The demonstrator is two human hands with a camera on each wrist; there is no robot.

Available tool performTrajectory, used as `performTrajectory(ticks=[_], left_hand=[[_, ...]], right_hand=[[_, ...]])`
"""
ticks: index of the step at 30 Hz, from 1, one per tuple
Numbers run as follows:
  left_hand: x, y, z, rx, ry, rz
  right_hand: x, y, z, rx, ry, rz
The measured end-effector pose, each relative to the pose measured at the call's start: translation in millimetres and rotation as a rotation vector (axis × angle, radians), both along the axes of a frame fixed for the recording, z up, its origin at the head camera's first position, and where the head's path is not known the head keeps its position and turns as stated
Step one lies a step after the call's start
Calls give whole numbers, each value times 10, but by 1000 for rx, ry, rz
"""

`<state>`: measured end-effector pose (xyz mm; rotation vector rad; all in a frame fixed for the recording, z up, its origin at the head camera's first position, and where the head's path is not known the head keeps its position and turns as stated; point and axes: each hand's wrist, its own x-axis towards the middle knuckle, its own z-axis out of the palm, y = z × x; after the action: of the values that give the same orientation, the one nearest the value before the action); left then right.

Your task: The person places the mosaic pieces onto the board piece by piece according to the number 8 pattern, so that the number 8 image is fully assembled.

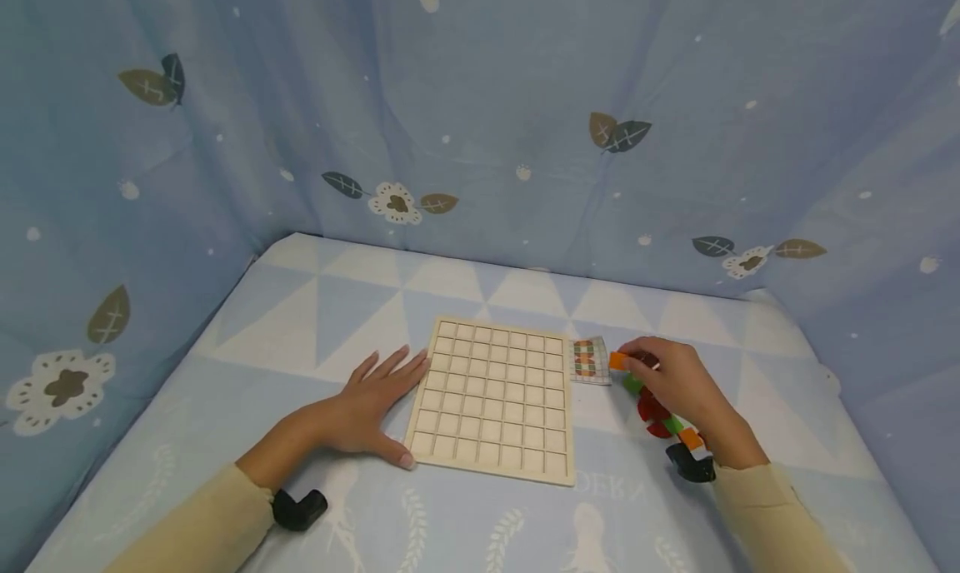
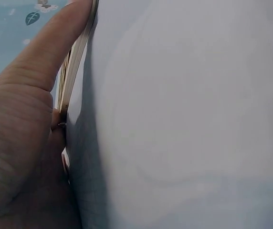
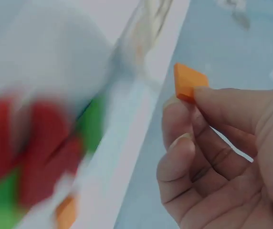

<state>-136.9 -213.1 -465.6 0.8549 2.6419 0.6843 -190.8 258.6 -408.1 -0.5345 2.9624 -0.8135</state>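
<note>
Right hand (image 1: pixel 672 377) pinching an orange tile (image 3: pixel 185 81);
I'm viewing it toward the table's (image 1: pixel 780 398) right edge; left hand (image 1: pixel 363 411) is lying spread, touching the grid board (image 1: pixel 491 402)

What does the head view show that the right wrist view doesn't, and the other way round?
Only the head view shows the left hand, touching the edge of the gridded board, and that board's full face. Only the right wrist view shows the palm side of the right hand, with its curled fingers. Both show that hand pinching an orange tile, with red pieces and green pieces nearby, blurred in the wrist view.
</note>
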Motion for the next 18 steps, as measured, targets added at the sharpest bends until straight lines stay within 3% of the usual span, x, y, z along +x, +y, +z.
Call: performTrajectory(ticks=[4, 10, 18], left_hand=[[9, 28, -2, 3, 6, 7], [26, 46, -19, -10, 4, 25], [34, 53, 26, -11, -1, 32]], right_hand=[[-199, -376, 30, -59, -22, 40], [-447, -882, -52, -121, -92, 85], [-624, -1301, -150, -126, -101, 140]])
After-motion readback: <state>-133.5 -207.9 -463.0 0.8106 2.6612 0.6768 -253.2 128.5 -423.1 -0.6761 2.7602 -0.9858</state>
